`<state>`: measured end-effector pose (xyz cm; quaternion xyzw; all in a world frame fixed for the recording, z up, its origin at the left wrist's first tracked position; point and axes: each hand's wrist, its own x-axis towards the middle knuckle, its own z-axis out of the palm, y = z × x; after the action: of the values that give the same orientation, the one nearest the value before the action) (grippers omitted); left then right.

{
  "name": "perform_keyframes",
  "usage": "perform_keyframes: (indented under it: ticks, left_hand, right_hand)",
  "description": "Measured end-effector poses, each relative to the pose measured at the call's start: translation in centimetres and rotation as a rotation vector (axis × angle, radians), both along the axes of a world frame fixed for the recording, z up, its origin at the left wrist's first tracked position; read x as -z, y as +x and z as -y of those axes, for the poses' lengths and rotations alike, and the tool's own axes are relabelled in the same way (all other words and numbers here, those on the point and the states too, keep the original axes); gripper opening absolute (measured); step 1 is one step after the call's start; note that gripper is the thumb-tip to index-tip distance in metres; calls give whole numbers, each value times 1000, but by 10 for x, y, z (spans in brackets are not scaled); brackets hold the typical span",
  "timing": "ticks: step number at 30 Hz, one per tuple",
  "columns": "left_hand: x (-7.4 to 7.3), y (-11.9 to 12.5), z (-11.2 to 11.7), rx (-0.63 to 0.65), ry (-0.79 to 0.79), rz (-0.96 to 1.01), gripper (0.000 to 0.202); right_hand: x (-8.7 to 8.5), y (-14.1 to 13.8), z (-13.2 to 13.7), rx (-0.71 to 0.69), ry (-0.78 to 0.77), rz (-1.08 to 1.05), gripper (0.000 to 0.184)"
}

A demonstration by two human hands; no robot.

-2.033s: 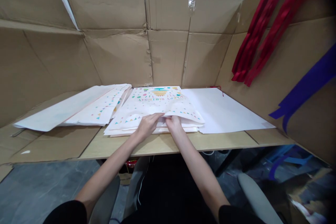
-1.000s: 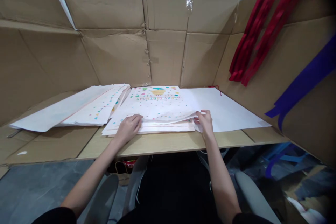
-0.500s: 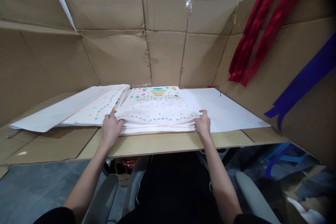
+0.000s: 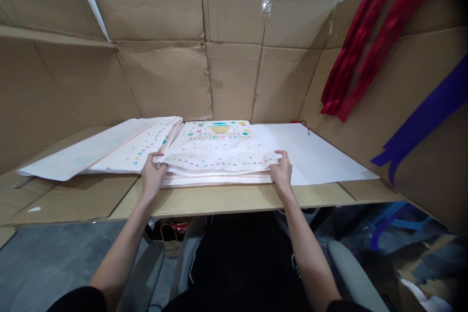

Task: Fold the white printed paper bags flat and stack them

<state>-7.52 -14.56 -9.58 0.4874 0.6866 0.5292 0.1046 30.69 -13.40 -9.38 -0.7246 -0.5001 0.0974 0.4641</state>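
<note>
— Cardboard sheets (image 4: 164,58) line our back and side walls, taped at the seams. Pale wooden tabletop (image 4: 226,200) underneath. Hands?

— Left hand (image 4: 152,175) is at the near left corner of the printed paper bag (image 4: 215,156), left fingers (image 4: 156,156) curled over the edge of its top layer. Right hand (image 4: 282,170) matches at the near right corner, right fingers (image 4: 281,154) on the same edge. Both are narrow pinches, holding paper.

— Where's the bag?

— Middle of the tabletop, on top of a low paper stack. Confetti print and birthday lettering at the far end, a row of small triangles near us. Top layer bows up along the near edge.

— Neighbours?

— Folded white paper bags (image 4: 135,148) on our left, overlapping its left edge. Plain white sheet (image 4: 321,153) on our right, right against it.

— Walls?

— Red ribbons (image 4: 358,44) hang on the right wall, with a purple strip (image 4: 420,122) lower down. Grey chair armrests (image 4: 141,273) sit on either side of us, below the table edge.
</note>
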Motion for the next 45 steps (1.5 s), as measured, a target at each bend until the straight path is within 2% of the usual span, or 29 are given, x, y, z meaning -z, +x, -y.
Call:
perform_keyframes:
  ticks: [6, 11, 17, 24, 28, 32, 34, 36, 39, 42, 45]
  left_hand:
    - [-3, -6, 1, -58, -67, 3, 32]
    - [-4, -10, 3, -146, -144, -124, 35]
    - [-1, -13, 6, -200, -187, -278, 34]
    - [-4, -13, 7, -228, -271, -340, 41]
    - [-5, -6, 15, -182, -302, -391, 46]
    - [-8, 6, 32, -160, -158, -515, 53]
    - [-14, 6, 33, -143, -108, -556, 52]
    - [-24, -1, 24, -169, -98, -601, 51]
    - [-38, -19, -6, -265, -123, -706, 43]
    - [-46, -34, -37, -147, -382, -762, 43]
    - [-46, -37, -52, -137, -514, -875, 38]
  right_hand:
    - [0, -7, -2, -39, 43, -32, 57]
    - [7, -10, -6, -130, 53, -28, 48]
    - [14, -7, -9, -175, 28, -22, 49]
    - [25, -4, -14, -249, 38, 49, 48]
    - [25, 1, -7, -381, 21, 100, 46]
    - [21, 4, 6, -585, -58, 186, 60]
    - [21, 3, 9, -635, -109, 210, 63]
    - [22, 1, 8, -660, -113, 210, 54]
    - [23, 0, 4, -657, -51, 152, 47]
    - [21, 1, 4, -554, 28, 24, 51]
    - [13, 1, 8, -401, 95, -91, 55]
